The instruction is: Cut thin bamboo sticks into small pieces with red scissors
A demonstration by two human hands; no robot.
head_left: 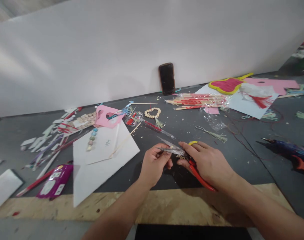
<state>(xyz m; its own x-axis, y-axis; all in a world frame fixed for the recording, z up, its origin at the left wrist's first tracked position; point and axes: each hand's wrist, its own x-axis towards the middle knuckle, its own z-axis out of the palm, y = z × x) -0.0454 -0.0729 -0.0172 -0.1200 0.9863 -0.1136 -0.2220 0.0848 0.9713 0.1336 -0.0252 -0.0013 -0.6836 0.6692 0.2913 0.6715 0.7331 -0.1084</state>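
Note:
My right hand [209,163] grips a pair of scissors [175,150] with red and yellow handles, the metal blades parted and pointing left. My left hand [154,165] is closed in a pinch right at the blades, holding something too small to make out. Both hands hover over the dark grey table mat [166,180], near its front edge. A loop of cream beads [152,113] lies beyond the hands, and a clear tube [158,129] lies between the loop and the scissors.
White paper sheets [102,156] lie to the left with a string of coloured beads [91,140]. A purple packet [54,181], a bag of sticks [198,100], a phone [166,78] against the wall and a blue glue gun [291,155] surround the work spot.

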